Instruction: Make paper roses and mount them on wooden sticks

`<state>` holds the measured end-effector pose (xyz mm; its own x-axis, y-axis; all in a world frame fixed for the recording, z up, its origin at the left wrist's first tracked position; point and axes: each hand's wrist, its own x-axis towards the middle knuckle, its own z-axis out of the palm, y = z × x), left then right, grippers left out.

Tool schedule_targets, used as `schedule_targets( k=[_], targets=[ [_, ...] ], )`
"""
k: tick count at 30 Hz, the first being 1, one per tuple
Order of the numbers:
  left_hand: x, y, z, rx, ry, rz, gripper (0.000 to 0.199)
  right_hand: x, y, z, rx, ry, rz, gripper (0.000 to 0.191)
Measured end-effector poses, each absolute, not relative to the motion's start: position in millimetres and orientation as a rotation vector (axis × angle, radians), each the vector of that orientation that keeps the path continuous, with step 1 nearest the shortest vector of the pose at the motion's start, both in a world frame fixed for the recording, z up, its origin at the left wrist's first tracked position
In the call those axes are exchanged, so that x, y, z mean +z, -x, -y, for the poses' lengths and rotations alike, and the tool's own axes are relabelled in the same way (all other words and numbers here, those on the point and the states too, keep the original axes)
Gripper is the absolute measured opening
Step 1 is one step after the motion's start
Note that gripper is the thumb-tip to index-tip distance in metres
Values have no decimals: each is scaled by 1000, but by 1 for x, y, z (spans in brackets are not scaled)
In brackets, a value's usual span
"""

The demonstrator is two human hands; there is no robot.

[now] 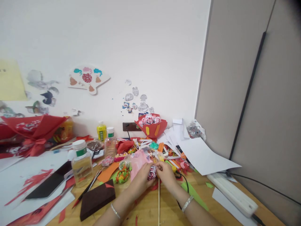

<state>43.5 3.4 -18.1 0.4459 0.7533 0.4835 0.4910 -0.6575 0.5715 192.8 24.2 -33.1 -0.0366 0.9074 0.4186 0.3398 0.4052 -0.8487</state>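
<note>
In the head view, my left hand (144,177) is wrapped round a small red-and-white paper flower (152,173) near the middle of the wooden table. My right hand (164,172) meets it from the right, its thumb and fingers pinched together at the flower's upper right edge. What lies in that pinch is too small to make out. A thin wooden stick (159,204) runs from below the flower toward the front edge, between my wrists. Just behind my left hand lies a pink sheet (138,160).
Left of my hands are a dark brown block (97,198), a clear bottle (82,171) and a black tablet (50,182). Behind stands a red paper bouquet (152,128). To the right are a white sheet (207,157), a power strip (232,193) and cables.
</note>
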Motion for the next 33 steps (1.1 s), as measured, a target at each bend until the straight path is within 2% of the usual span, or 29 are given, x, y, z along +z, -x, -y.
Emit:
schedule_targets(
  k=[7, 13, 24, 28, 33],
  targets=[
    [-29, -41, -14, 1131, -2374, -1170, 38, -34, -184, -21, 837, 1053, 1502, 21],
    [-29, -42, -14, 1171, -2392, -1183, 41, -27, -190, -19, 942, 1027, 1407, 36],
    [-24, -41, -10, 1201, -2376, -1166, 45, -29, -189, -23, 905, 996, 1412, 19],
    [-25, -40, -10, 1226, -2357, -1180, 44, -26, -188, -20, 869, 972, 1415, 22],
    [-28, -41, -15, 1428, -2264, -1216, 62, -21, -192, -20, 866, 941, 1414, 28]
  ],
)
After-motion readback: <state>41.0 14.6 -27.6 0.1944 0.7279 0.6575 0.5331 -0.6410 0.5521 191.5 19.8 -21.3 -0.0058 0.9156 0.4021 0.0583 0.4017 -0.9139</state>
